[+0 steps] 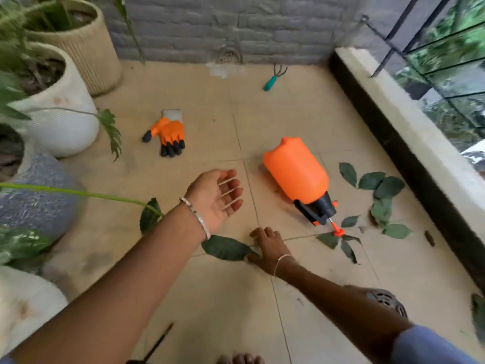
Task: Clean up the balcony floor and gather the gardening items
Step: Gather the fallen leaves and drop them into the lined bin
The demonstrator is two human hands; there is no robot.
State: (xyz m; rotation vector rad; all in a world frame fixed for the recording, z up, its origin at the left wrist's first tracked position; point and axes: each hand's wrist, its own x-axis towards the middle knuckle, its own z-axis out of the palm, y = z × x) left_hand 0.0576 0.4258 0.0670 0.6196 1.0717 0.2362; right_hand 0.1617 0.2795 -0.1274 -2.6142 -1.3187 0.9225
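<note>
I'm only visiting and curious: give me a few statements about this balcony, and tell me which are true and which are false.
1. The orange pressure sprayer stands upright. False: it lies on its side on the tiles.
2. The left hand holds nothing. True.
3. The person wears the orange clawed gloves. False: they lie on the tiles.
4. The teal-handled hand rake lies near the wall. True.
5. The right hand pinches the tip of a large leaf. True.
</note>
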